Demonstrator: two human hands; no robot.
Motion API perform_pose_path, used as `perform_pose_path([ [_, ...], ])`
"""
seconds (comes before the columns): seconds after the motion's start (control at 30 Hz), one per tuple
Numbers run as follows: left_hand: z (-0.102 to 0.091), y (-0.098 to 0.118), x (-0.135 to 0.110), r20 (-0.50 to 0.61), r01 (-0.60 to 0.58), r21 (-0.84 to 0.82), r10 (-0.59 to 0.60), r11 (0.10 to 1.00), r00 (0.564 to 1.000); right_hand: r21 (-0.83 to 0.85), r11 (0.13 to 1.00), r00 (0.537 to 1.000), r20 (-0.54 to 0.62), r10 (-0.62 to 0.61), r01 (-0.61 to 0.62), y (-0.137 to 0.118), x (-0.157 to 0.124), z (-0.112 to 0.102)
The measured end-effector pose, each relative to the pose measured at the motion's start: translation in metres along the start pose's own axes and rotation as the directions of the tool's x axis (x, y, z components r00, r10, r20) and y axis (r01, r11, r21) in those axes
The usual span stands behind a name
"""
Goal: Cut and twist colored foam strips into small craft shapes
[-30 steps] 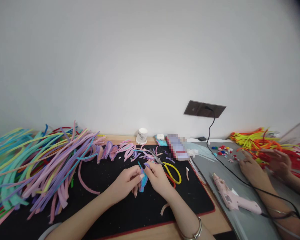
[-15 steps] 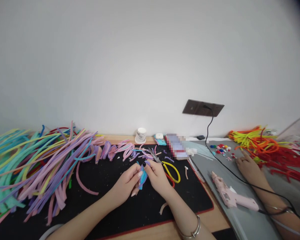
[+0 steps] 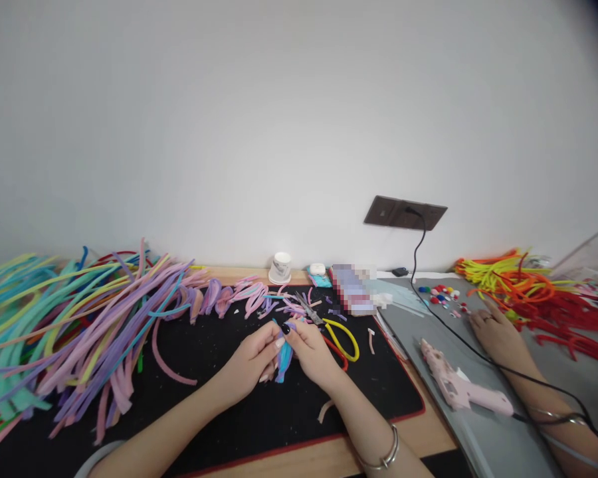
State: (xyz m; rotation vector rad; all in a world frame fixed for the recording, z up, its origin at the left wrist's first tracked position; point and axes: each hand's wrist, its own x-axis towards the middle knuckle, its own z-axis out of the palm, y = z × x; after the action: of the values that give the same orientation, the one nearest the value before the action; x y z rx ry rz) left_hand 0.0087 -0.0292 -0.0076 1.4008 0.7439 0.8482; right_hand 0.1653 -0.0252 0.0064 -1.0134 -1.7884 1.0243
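Over the black mat (image 3: 219, 425), my left hand (image 3: 252, 358) and my right hand (image 3: 311, 352) meet at a small bundle of blue and purple pipe cleaners (image 3: 284, 362). The fingers of both hands are closed on its upper end, and its lower end hangs free between them. My fingers hide part of the bundle. Just beyond my right hand lie cutting pliers (image 3: 339, 335) with one yellow and one red handle. Looped pink and purple pipe cleaners (image 3: 252, 295) lie along the mat's far edge, with short cut pieces beside them.
A big pile of pastel pipe cleaners (image 3: 114, 338) covers the left side. A paper cup (image 3: 281, 267) and a phone (image 3: 353, 291) stand along the back. At right are a pink glue gun (image 3: 461, 385) with a black cord, small pompoms (image 3: 438, 292) and another person's hand (image 3: 496, 335).
The pipe cleaner bundle has turned a little, and its lower end shows more between my hands. My fingers have shifted slightly at its top.
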Motion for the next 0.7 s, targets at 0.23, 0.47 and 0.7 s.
perform_pose_path([
  [0.23, -0.0042, 0.0013, 0.0020, -0.040, -0.013, 0.055, 0.015, 0.998, 0.999, -0.039, 0.999, 1.000, 0.001, 0.003, -0.003, -0.0009, 0.0021, -0.0043],
  [0.47, -0.0046, 0.0014, 0.0035, -0.057, -0.031, 0.059, 0.034, 0.998, 0.998, -0.155, 0.988, 1.000, -0.002, -0.002, 0.002, -0.0022, 0.0022, -0.0050],
  [0.7, -0.0018, 0.0072, 0.0059, -0.044, -0.020, -0.006, 0.020, 1.000, 0.999, -0.218, 0.976, 1.000, 0.023, -0.017, 0.021, -0.0061, 0.0012, -0.0024],
])
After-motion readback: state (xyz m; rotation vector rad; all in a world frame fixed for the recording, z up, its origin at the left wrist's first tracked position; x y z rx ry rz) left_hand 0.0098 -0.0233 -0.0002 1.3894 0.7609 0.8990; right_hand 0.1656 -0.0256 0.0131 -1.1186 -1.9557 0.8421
